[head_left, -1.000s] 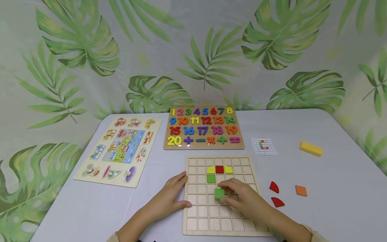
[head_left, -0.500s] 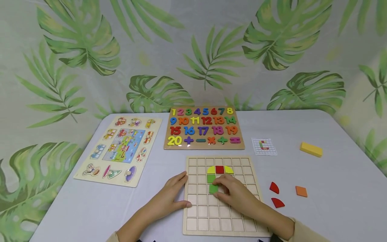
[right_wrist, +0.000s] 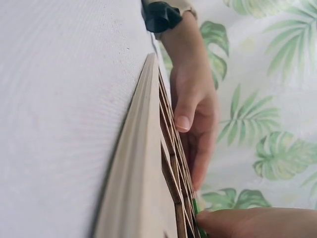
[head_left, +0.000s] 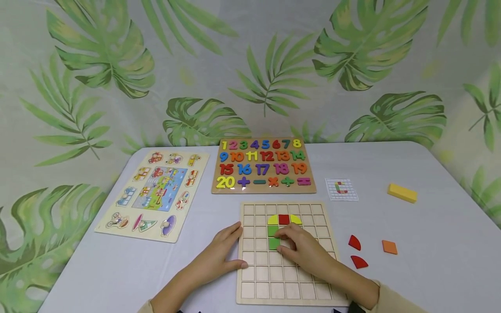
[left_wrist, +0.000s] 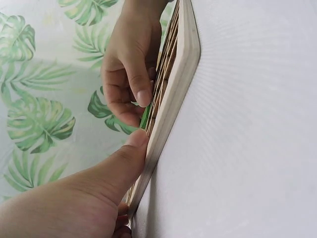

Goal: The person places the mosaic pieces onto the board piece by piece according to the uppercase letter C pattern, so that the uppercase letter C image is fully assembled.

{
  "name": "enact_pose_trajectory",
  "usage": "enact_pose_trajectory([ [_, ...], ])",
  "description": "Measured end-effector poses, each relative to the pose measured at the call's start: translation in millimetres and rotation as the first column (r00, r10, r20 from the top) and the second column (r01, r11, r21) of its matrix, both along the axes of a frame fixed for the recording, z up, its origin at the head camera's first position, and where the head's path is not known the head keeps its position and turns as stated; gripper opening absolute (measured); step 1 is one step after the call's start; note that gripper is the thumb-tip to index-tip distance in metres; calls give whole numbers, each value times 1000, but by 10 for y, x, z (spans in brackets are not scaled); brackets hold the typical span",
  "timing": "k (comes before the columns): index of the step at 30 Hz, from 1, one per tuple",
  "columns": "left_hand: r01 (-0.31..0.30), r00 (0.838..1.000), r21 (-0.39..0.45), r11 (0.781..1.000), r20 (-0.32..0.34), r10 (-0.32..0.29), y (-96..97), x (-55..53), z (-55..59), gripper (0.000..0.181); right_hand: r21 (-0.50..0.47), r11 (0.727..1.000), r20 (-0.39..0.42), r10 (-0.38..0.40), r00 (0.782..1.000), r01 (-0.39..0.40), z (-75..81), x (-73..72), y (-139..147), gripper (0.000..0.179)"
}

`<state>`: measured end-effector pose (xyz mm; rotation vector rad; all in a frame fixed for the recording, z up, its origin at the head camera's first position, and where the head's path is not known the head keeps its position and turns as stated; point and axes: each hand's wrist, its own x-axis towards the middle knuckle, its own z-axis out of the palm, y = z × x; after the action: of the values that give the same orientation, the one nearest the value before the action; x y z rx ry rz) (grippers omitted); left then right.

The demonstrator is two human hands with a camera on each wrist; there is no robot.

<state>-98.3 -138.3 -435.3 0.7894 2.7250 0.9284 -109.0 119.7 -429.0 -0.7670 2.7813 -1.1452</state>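
My right hand (head_left: 307, 252) pinches a green square tile (head_left: 273, 244) between thumb and fingers at a cell of the wooden grid board (head_left: 248, 296). Seen edge-on in the left wrist view, a green tile (left_wrist: 145, 117) lies at the fingertips, close on the board's surface. Directly above it in the grid is another green square (head_left: 272, 231). A red square (head_left: 283, 219) sits between two yellow quarter-round pieces (head_left: 273, 220) in the row above that. My left hand (head_left: 217, 250) rests against the board's left edge, fingers extended and thumb at the rim.
Right of the board lie two red quarter-round pieces (head_left: 354, 242), an orange square (head_left: 389, 247) and a yellow block (head_left: 402, 193). A small pattern card (head_left: 342, 189) lies behind them. At the back stands a number puzzle (head_left: 263, 165); a vehicle-picture puzzle (head_left: 151, 194) is at left.
My right hand has moved left and slightly away from me with the green square, bringing it into the cell below the other green one. My left hand has stayed in place.
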Motion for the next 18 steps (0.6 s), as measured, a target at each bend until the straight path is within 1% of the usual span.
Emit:
enact_pose_trajectory([
  [7,1,1000,6,1000,-1,-1,-1,-4,3,85,10,1000,23,21,1000,-21,13,9,4,18],
  [11,4,1000,14,1000,-14,-4,0,-3,2,85,25,999,43,38,998,-39,41,14,22,23],
  [14,4,1000,14,1000,-16,-3,-1,-1,2,84,26,998,90,48,995,-50,106,28,57,31],
  [16,1,1000,10,1000,-10,-1,-2,1,3,84,22,998,128,52,990,-55,177,50,95,37],
  [18,-1,1000,6,1000,-3,1,-3,0,4,84,17,998,144,50,988,-53,253,78,145,41],
])
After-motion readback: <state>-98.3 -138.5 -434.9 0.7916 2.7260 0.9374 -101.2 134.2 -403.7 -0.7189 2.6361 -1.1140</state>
